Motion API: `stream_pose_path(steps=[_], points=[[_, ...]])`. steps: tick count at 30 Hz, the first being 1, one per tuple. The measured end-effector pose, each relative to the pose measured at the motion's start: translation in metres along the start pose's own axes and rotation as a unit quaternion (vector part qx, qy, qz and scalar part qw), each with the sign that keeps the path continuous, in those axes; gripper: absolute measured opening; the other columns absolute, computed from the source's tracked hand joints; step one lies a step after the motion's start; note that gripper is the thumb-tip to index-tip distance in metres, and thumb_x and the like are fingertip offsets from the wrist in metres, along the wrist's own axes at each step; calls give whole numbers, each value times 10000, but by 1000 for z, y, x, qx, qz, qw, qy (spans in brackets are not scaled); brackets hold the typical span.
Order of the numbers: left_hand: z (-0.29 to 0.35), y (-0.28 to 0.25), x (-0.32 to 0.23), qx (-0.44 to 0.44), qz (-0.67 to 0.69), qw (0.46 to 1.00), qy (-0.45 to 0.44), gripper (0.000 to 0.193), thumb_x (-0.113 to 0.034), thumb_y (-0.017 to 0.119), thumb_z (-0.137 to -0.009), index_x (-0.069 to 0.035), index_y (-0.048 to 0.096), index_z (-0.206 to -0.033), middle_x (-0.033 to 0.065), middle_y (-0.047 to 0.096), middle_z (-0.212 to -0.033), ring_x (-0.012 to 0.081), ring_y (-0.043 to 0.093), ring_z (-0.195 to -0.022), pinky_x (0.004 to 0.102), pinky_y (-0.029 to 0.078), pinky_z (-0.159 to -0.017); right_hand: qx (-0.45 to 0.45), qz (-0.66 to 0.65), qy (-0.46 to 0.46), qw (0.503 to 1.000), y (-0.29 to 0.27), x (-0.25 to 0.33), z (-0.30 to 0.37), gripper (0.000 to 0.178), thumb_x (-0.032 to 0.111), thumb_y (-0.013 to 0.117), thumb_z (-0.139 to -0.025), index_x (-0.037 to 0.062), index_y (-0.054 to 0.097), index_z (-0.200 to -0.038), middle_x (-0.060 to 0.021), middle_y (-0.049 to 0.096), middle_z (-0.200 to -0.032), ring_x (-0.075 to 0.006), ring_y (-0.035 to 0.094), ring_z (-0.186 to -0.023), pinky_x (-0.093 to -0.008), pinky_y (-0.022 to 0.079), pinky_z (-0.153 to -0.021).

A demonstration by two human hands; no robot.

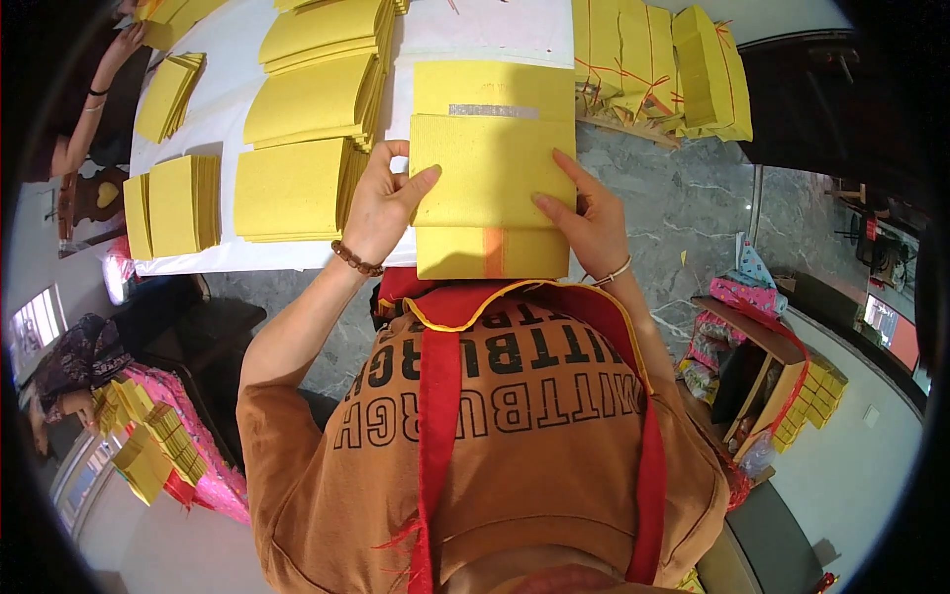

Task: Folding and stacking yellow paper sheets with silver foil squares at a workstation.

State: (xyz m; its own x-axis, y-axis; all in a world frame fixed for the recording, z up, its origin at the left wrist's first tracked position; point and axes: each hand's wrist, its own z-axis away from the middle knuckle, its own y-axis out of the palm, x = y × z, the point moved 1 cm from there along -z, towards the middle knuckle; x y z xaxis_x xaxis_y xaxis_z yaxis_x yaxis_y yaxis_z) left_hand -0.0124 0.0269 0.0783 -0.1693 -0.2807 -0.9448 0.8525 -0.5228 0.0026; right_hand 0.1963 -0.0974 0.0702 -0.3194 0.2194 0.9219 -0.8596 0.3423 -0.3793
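In front of me, at the table's right end, is a folded piece of yellow paper [485,173], level and facing up. My left hand [381,203] grips its left edge, thumb on top and fingers behind. At the opposite edge, my right hand [589,223] pinches the paper with its thumb on top and the index finger stretched along the side. More yellow paper [495,87] shows beyond the folded piece, with a silver strip [493,111] partly covered. Toward me, a lower yellow part bears an orange band [494,252]. How many layers I hold is hidden.
Stacks of folded yellow paper [287,188] cover the left of the white table [223,119]. Red-tied yellow bundles [712,74] stand at the far right. Co-workers' hands show at far left [124,45] and lower left [74,406]. A wooden shelf [752,327] stands to my right.
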Motion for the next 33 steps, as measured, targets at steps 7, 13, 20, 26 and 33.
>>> stream_pose_path(steps=[7,13,20,26,33], points=[[26,0,-36,-113,-399,860,298,348,-117,589,-826,-7,485,-1139,127,526,-1008,219,502,-874,319,405,-768,-1,22,30,999,-1,2,1,510,242,680,-733,74,541,-1194,-154,634,-952,-247,625,-778,-307,471,-671],[23,54,-43,98,-528,742,401,518,-229,613,-782,-60,464,-1249,142,423,-1300,312,335,-1243,441,283,-995,-2,42,17,999,0,11,0,520,241,684,-733,75,531,-1202,-158,625,-977,-270,623,-816,-324,476,-715],[12,61,-15,135,-571,726,358,646,-380,598,-776,-89,392,-1316,131,347,-1370,291,284,-1288,444,214,-1048,-15,24,-14,999,2,4,1,505,224,683,-737,44,535,-1184,-166,624,-967,-278,621,-830,-333,478,-721],[13,61,-7,122,-569,737,345,727,-480,587,-749,-92,374,-1326,129,328,-1384,289,260,-1303,449,174,-1060,10,-22,60,998,-2,15,7,488,237,683,-730,52,553,-1162,-142,591,-1004,-269,596,-914,-332,460,-758],[4,51,-8,156,-545,759,319,591,-323,472,-809,-41,373,-1319,148,326,-1383,287,202,-1334,433,97,-1085,66,259,-331,905,35,49,-2,552,369,564,-797,94,441,-1260,-191,408,-1274,-336,352,-1236,-521,246,-990]])
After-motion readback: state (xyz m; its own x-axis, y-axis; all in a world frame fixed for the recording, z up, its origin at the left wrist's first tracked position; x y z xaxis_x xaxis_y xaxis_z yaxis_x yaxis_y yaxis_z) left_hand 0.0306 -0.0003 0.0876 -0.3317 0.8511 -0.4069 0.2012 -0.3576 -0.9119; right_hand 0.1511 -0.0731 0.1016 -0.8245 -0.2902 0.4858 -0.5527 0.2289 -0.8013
